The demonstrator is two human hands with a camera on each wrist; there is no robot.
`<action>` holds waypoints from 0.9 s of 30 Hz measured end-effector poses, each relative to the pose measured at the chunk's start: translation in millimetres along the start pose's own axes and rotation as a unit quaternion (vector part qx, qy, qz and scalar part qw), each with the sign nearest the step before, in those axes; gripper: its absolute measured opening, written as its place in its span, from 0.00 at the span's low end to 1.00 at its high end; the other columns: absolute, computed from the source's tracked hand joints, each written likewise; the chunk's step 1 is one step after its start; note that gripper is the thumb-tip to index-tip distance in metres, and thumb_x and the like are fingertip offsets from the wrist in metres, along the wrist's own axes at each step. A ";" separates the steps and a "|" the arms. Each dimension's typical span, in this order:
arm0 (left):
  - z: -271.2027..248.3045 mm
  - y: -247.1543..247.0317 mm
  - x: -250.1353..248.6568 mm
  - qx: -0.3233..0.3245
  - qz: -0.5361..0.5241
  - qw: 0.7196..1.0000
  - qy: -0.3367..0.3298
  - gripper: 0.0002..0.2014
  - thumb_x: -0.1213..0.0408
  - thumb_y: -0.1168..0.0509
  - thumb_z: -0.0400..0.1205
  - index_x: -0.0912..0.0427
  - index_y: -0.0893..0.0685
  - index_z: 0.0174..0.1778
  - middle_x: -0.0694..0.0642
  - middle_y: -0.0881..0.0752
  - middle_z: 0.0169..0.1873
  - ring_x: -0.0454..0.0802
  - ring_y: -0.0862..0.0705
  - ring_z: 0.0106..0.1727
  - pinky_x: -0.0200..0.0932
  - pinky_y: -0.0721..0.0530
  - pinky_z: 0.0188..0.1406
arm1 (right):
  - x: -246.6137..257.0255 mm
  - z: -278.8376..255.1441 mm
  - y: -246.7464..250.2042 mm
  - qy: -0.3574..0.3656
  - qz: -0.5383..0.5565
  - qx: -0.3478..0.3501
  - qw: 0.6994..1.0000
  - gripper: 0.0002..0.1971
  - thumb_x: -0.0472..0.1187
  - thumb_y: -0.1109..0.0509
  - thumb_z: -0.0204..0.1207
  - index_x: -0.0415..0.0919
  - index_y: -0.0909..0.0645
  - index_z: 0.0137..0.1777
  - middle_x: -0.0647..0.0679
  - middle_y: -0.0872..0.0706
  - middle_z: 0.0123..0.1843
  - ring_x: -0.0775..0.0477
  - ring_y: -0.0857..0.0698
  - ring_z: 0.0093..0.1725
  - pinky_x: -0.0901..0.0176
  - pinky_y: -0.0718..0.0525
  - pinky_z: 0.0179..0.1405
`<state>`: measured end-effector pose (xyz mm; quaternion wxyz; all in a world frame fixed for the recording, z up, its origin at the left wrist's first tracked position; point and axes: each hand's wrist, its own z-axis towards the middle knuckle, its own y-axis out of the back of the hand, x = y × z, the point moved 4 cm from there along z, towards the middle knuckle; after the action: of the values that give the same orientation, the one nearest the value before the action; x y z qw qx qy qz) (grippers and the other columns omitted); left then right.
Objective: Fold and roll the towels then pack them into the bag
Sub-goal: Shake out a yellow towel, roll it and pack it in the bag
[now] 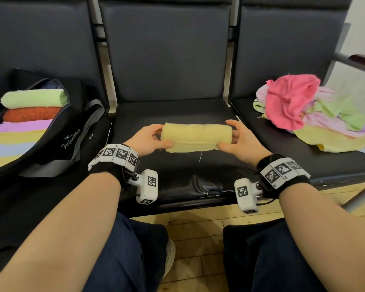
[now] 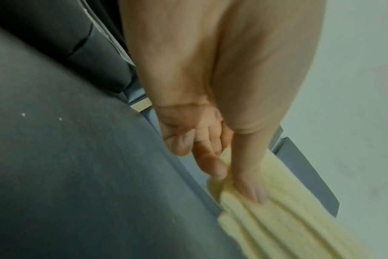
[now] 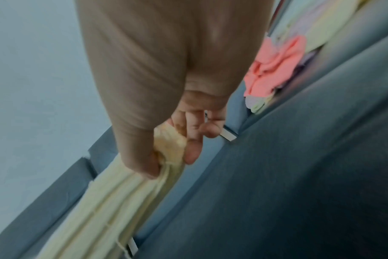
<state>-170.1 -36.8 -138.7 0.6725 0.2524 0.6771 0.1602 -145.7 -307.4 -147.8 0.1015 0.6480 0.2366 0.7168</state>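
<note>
Nearest me are both forearms with their tagged wrist bands, reaching over the dark padded seat (image 1: pixel 177 114) that serves as my surface. Between my hands I hold the pale yellow terry towel, rolled into a short log (image 1: pixel 196 137), just above the middle seat cushion. The left hand (image 1: pixel 148 140) pinches its left end, thumb on the near flap and fingers curled behind; the right hand (image 1: pixel 238 142) grips the right end the same way. A loose flat edge sticks out along the near underside with a thread dangling, so the roll is not tight, and I judge it could unwind if either thumb slips or if I let go with one hand on the way over. The black zip-open fabric bag (image 1: pixel 72 131) lies on the left seat, already holding a row of rolled towels in green, orange, lilac and yellow (image 1: pixel 30 114). Pushing this one in carelessly might crush or loosen its neighbours, or catch on the bag's edge. The heap of unfolded pink, green and lilac towels (image 1: pixel 299 108) waits on the right seat, well apart.
</note>
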 end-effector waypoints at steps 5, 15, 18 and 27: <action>-6.7 -6.3 3.3 0.009 -0.141 0.988 0.066 0.27 0.80 0.32 0.77 0.57 0.30 0.69 0.60 0.22 0.60 0.53 0.12 0.36 0.43 0.11 0.32 | 0.7 -0.7 -11.7 0.007 -0.054 0.032 0.998 0.45 0.32 0.22 0.70 0.47 0.42 0.83 0.48 0.24 0.67 0.40 0.12 0.41 0.50 0.13 0.37; -10.0 -1.8 -6.4 -0.065 -0.342 0.931 0.109 0.11 0.62 0.34 0.83 0.53 0.26 0.58 0.59 0.25 0.62 0.61 0.16 0.59 0.53 0.14 0.57 | 26.5 0.8 -14.8 -0.038 0.177 0.009 0.983 0.11 0.38 0.32 0.80 0.46 0.21 0.60 0.38 0.18 0.63 0.39 0.13 0.52 0.60 0.17 0.41; -16.3 9.8 -11.0 -0.085 -0.363 0.923 0.097 0.10 0.62 0.33 0.82 0.54 0.24 0.56 0.59 0.25 0.63 0.59 0.18 0.62 0.52 0.14 0.56 | 41.3 -0.6 -12.8 -0.052 0.219 0.034 0.974 0.08 0.43 0.34 0.82 0.47 0.19 0.59 0.39 0.20 0.67 0.38 0.16 0.63 0.56 0.15 0.49; -60.4 63.2 -31.5 -0.212 -0.409 0.887 0.035 0.12 0.61 0.27 0.78 0.56 0.18 0.55 0.60 0.18 0.64 0.56 0.18 0.64 0.48 0.14 0.51 | 109.3 -25.3 -20.5 -0.040 0.296 0.061 0.952 0.10 0.39 0.30 0.80 0.43 0.17 0.60 0.41 0.13 0.61 0.41 0.13 0.59 0.51 0.14 0.55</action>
<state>-223.0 5.0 -74.7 0.6914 -0.2013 0.6936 0.0190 -189.0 -245.5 -62.3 -0.1454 0.7220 0.0734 0.6724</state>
